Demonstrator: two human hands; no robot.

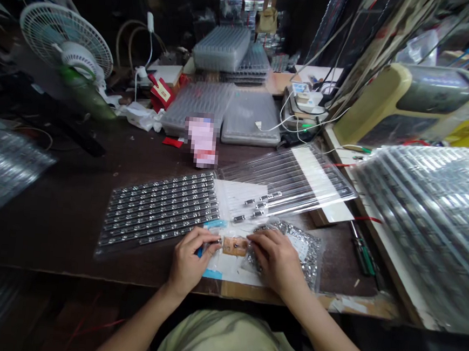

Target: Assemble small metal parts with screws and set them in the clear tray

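Observation:
My left hand (189, 256) is closed in a pinch at the left end of a small brown block (235, 246). A small dark metal part (218, 241) shows between thumb and forefinger. Near the block's right end, the thumb and fingertips of my right hand (279, 257) are drawn together; whatever they hold is too small to make out. Under and beside that hand lies a clear bag of small metal parts (313, 257). To the left, a clear tray (106, 225) carries rows of dark metal parts. Several loose metal parts (260, 205) lie behind the block on a ribbed clear tray (255, 171).
A green-handled screwdriver (364, 256) lies right of the bag, beside a raised white ledge (390, 263). Stacked filled trays (430, 212) stand at the right. Clear trays (251, 117), a fan (68, 43) and white cables (281, 122) are at the back.

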